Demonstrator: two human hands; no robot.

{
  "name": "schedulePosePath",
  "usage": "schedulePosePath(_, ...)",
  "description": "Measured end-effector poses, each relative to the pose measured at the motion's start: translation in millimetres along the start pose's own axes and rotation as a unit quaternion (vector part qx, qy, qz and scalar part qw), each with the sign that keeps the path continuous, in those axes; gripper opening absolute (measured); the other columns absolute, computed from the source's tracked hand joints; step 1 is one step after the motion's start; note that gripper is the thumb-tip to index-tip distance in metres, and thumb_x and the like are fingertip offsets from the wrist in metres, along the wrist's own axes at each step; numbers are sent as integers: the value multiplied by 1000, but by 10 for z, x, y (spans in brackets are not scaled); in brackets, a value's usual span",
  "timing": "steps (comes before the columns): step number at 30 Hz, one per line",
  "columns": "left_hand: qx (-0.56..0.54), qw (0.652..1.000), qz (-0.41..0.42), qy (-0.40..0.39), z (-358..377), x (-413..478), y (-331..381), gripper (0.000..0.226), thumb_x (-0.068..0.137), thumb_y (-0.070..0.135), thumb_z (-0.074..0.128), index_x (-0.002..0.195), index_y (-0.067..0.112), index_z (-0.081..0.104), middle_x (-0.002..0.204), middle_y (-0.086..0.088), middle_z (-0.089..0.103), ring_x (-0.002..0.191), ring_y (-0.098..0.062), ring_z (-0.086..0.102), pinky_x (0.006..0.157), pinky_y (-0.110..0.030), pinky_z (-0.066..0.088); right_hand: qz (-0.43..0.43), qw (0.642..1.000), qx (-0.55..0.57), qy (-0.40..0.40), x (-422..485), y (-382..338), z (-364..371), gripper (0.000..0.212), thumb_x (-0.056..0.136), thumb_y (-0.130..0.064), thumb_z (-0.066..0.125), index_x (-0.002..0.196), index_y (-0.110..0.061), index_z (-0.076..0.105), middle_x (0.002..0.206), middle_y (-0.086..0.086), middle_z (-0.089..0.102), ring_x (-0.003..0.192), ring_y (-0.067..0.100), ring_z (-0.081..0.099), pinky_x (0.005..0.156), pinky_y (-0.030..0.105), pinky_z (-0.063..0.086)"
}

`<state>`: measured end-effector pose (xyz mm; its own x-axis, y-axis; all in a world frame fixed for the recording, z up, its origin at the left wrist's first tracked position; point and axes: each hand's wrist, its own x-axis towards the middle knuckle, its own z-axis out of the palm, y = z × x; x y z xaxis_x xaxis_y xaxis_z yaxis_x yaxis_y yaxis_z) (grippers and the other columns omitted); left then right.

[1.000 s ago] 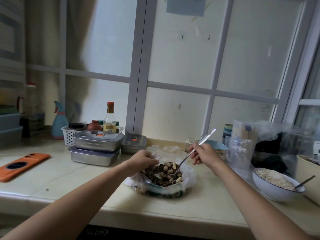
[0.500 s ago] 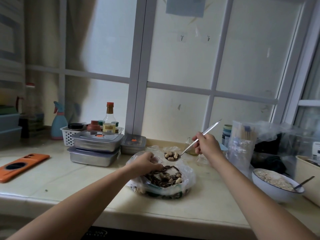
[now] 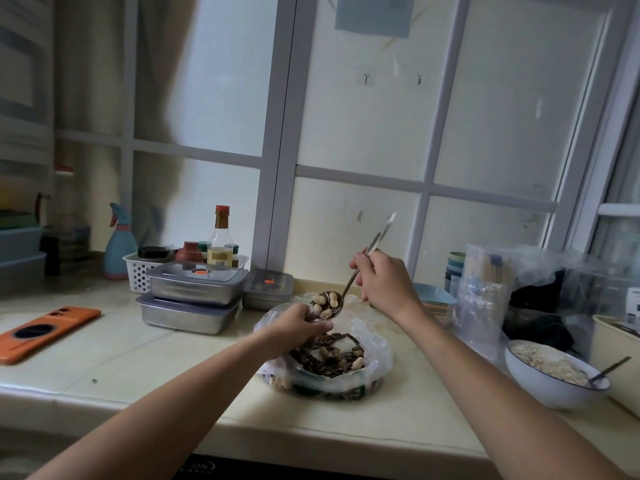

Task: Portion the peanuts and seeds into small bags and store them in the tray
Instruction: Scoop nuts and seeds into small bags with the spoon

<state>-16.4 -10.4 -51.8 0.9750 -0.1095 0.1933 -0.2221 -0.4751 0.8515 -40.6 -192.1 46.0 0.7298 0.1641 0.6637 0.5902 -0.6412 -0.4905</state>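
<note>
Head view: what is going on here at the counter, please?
A person is portioning snacks at a kitchen counter. The right hand holds a long metal spoon loaded with peanuts above a large plastic bag of peanuts and seeds. The left hand grips clear plastic just under the spoon bowl, perhaps a small bag.

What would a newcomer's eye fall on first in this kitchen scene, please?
Centre stage, the right hand holds a spoon heaped with peanuts above an open plastic bag of peanuts and seeds, whose rim the left hand grips. At far left, an orange phone lies on the counter.
</note>
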Motion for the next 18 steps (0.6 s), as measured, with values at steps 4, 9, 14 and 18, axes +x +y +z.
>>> schedulePosePath(4, -20, 1000, -2, 9, 2, -1, -45, 30, 94, 35, 73, 86, 15, 53, 77, 1, 59, 69, -11, 55, 63, -22, 47, -51, 998, -2, -40, -13, -81, 5, 30, 109, -23, 46, 98, -8, 69, 73, -6, 60, 56, 1, 55, 62, 20, 49)
schedulePosePath(9, -33, 999, -12, 1, -6, -16, -37, 31, 94, 38, 72, 94, 12, 54, 78, -2, 61, 71, -15, 56, 70, -31, 50, -85, 994, -5, -73, -23, -106, 15, 27, 108, -21, 51, 100, -5, 72, 75, -17, 56, 61, -10, 57, 61, 9, 40)
schedulePosePath(14, -34, 999, 0, -11, -7, -54, 23, 26, 97, 32, 69, 86, 17, 51, 77, 2, 57, 68, -9, 52, 60, -16, 45, -123, 991, -17, -47, -16, -107, 32, 25, 107, -20, 53, 98, -6, 72, 74, -16, 56, 70, 3, 58, 66, 13, 42)
schedulePosePath(18, -37, 999, -2, -7, -21, -34, 1, 25, 96, 35, 70, 92, 16, 54, 80, 3, 57, 70, -8, 52, 62, -19, 43, -145, 989, -31, 8, 1, -71, 54, 24, 107, -17, 53, 97, -4, 70, 77, -15, 55, 71, 8, 55, 68, 20, 42)
